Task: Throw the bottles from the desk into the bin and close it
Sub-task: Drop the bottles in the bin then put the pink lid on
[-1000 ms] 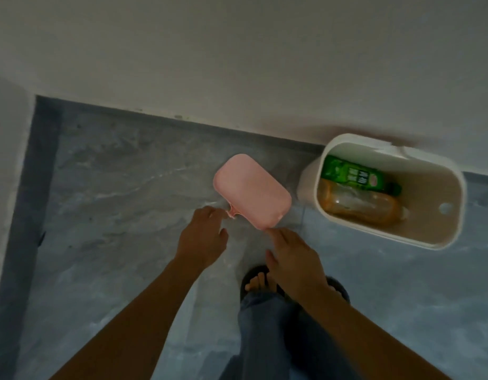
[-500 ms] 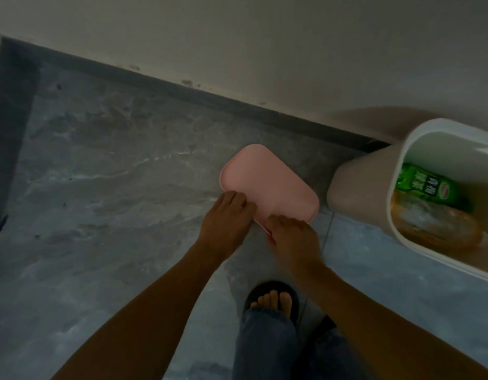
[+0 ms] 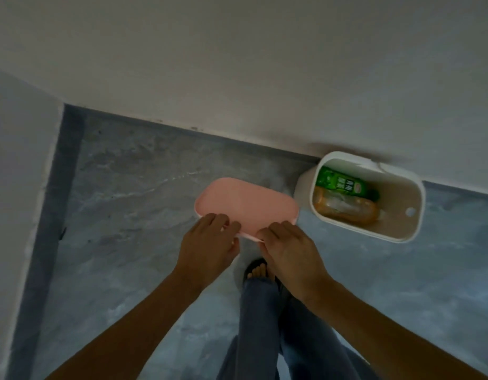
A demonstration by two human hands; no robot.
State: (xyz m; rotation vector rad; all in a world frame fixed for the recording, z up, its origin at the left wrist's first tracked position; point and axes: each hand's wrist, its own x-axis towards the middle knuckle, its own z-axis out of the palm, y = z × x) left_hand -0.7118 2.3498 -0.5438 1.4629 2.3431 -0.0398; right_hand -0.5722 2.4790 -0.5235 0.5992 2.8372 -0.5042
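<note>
The pink bin lid [image 3: 247, 206] is held flat above the floor, left of the bin. My left hand [image 3: 210, 244] grips its near left edge and my right hand [image 3: 288, 248] grips its near right edge. The white bin [image 3: 417, 215] stands open against the wall at the right. Inside it lie a green-labelled bottle [image 3: 344, 185] and an amber bottle [image 3: 347, 208], side by side.
A grey marble-patterned floor [image 3: 133, 209] runs to a white wall [image 3: 237, 64] with a dark skirting line. Another pale wall stands at the left [image 3: 15, 187]. My legs in jeans and a sandalled foot [image 3: 258, 271] are below the lid.
Both hands have closed on the lid's near edge and lifted it off the floor. The lid is now turned lengthwise toward the bin, and the view has pulled back as I rise.
</note>
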